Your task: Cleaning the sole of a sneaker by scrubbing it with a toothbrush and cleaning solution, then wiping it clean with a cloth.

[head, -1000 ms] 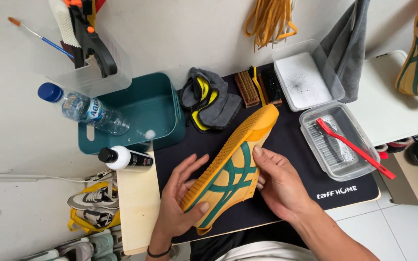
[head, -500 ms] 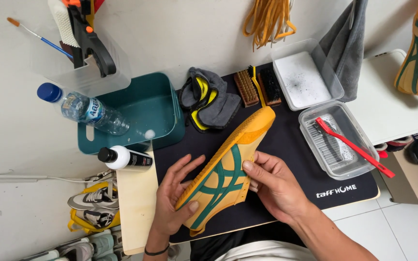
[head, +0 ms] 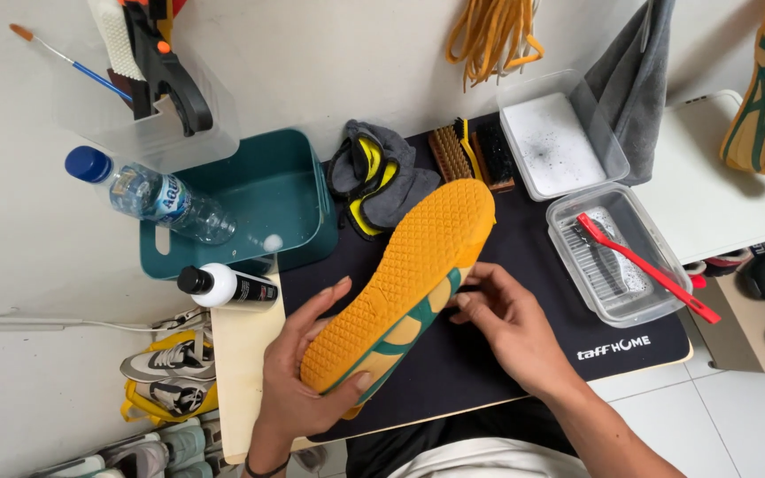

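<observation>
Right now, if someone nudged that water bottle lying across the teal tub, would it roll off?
Probably. The water bottle is round and lies on its side across the teal tub rim, so a nudge could roll it. It looks like thin clear plastic, likely light and a bit squashy. How full it is cannot be told.

- The picture is bright, with soft, even light all over.
- The shadows are soft. A dark one lies under the shoe (head: 405,283) on the black mat (head: 524,292).
- The white wall (head: 329,62) at the top looks pale.
- Small shiny spots sit on the bottle (head: 157,199) at the left.
- Most things look sharp. The edges bend a little.
</observation>
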